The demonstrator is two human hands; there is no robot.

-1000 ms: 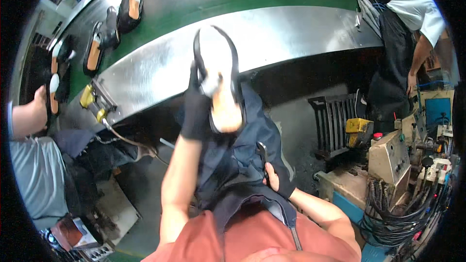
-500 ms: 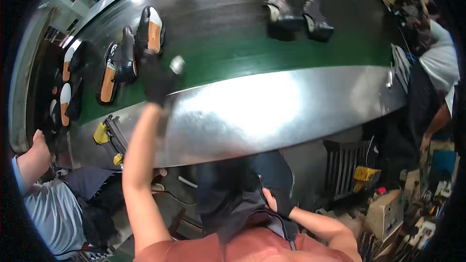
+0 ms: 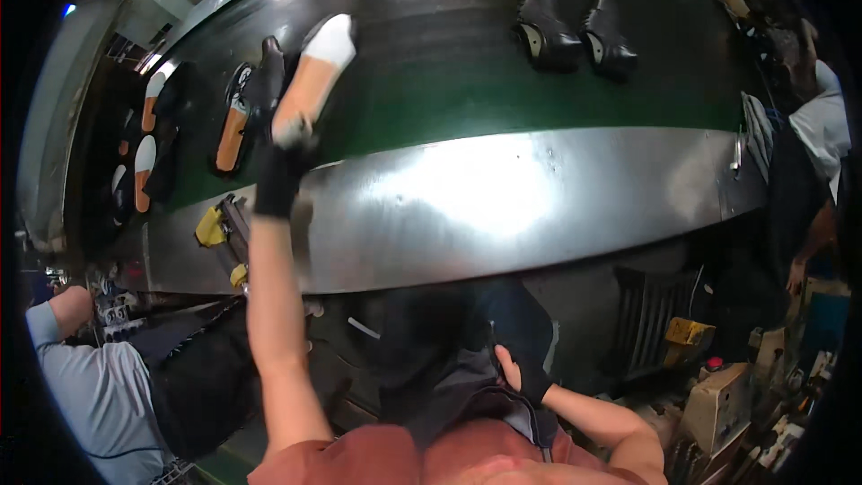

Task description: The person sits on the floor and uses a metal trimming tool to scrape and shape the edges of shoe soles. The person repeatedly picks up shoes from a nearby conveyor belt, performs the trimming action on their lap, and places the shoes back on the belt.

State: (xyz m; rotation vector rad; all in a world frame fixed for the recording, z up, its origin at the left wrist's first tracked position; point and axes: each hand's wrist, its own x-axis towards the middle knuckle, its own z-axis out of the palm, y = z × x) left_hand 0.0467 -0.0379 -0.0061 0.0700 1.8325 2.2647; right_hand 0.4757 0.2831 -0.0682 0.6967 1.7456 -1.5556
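Observation:
My left hand [image 3: 284, 162], in a black glove with pale fingertips, is closed round the heel end of a black shoe [image 3: 319, 72]. Its sole, white at the toe and tan toward the heel, faces me. Immediately left of it on the belt are an upright-looking black shoe [image 3: 265, 76] and another shoe with its tan sole [image 3: 232, 130] showing. Low in my lap, my right hand [image 3: 516, 373] wears a black fingerless glove. Its bare fingers lie extended against the dark apron [image 3: 458, 382], holding nothing that I can see.
A green-black conveyor belt [image 3: 431, 90] runs behind a shiny metal ledge [image 3: 431, 216]. Two black boots [image 3: 549, 31] sit far right; more shoes [image 3: 145, 162] are at left. A yellow-and-grey tool [image 3: 215, 229] rests on the ledge. People [image 3: 94, 395] work at both sides.
My left hand has taken hold of the shoe by its heel end and drawn it nearer, toe swung right. My right hand stays in my lap. The view has shifted slightly.

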